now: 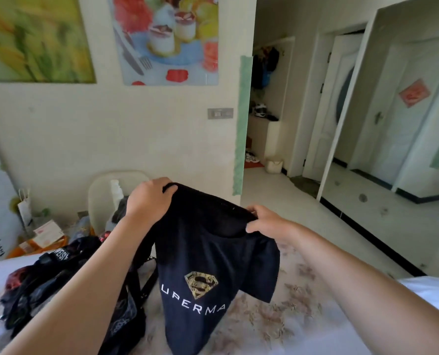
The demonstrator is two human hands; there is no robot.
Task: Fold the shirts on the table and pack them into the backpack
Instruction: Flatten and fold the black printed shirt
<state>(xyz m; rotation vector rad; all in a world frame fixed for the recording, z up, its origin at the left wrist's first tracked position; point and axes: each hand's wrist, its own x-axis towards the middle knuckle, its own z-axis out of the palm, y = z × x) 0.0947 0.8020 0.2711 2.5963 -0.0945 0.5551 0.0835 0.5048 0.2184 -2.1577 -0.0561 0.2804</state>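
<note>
Shirt hem cut off below; backpack partly behind left forearm.

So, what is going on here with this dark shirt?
A person holds up a navy shirt with a Superman logo, gripping its top edge with the left hand and the right hand. It hangs above the table with the flowered cloth, not yet folded. A heap of dark clothes and what seems to be the black backpack lie to the left.
</note>
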